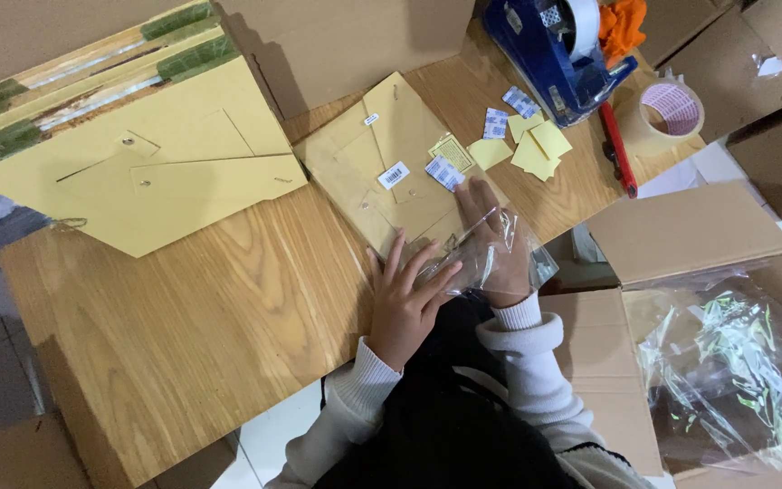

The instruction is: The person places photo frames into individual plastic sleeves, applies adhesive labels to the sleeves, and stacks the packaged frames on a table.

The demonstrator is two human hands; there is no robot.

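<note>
Stack of tan boards point(151, 172) upper left on wooden table point(192, 317). Centre: left hand point(405, 303), fingers spread flat, pressing clear bag point(491, 258) over tan board packet point(391, 177). Right hand point(495, 240) inside bag, fingers extended. Blue tape dispenser point(558, 54) upper right.

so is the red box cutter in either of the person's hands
No, the red box cutter lies on the table by the tape roll; both hands, left and right, press the clear bag.

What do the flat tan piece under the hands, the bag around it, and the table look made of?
Flat tan piece: seemingly kraft cardboard or fibreboard, matte. Bag: thin clear plastic film, glossy, creased, right hand visible inside it. Table: wood or wood-look laminate, visible grain; left hand rests on it.
</note>
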